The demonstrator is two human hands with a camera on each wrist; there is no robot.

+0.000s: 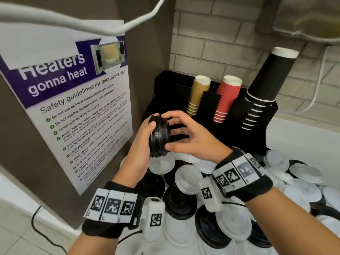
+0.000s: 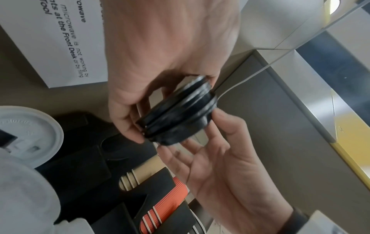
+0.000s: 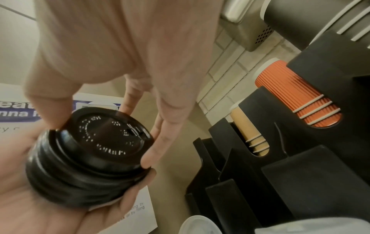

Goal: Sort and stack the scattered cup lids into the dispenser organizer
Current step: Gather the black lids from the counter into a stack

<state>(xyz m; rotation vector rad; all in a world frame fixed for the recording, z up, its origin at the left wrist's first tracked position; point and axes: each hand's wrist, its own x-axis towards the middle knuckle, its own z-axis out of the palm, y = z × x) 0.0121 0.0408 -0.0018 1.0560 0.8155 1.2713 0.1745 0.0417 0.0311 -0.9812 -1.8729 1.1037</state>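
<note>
Soft, even room light, no hard shadows; the poster (image 1: pixel 73 107) reads sharp in the head view. Toward twelve o'clock the brick wall (image 1: pixel 230 43) bows with lens distortion. Both wrist views are dimmer and warmer, with the lids (image 2: pixel 176 117) and fingers smeared by motion blur.

We see a white surface (image 1: pixel 301 140) carrying a black dispenser organizer (image 1: pixel 261 137) at the rear, against the brick wall. In front of it, a loose pile of white lids (image 1: pixel 185 176) and black lids (image 1: pixel 179 201) lies overlapping directly on the surface.
</note>
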